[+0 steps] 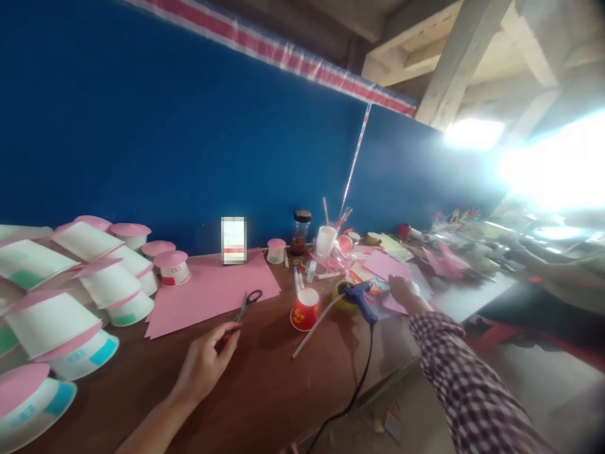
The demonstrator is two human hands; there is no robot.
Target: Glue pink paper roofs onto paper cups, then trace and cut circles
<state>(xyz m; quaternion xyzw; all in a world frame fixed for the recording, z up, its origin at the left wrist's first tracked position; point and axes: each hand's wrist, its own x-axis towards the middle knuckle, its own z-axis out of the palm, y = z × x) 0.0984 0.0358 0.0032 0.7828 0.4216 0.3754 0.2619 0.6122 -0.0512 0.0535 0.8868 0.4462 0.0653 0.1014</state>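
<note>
The scissors (245,305) are seen on the brown table (269,384), left of the red cup (305,310). Their long axis is slanted: the visible dark loop is turned up and to the right, away from the person, and the lower end is directed down and left, to the fingertips of the left hand (210,356). The thumb and forefinger of that hand are brought close together, with only a narrow gap left; whether the scissors are pinched between them cannot be told.

The right hand (405,293), below which a checked sleeve (454,366) is worn, is stretched out over the pink sheets (385,265) on the right. Its fingers are pointed left and away; whether a sheet is gripped cannot be told, as the fingertips are blurred.

Between the hands, the blue glue gun (362,296) is rested by a yellow roll (341,301). Its handle is pointed down toward the person, and a pale glue stick (312,335) is run out from it, slanting down and left past the red cup.

At the left, white tubs (51,321) with pink tops are piled beside the pink paper (208,287).
</note>
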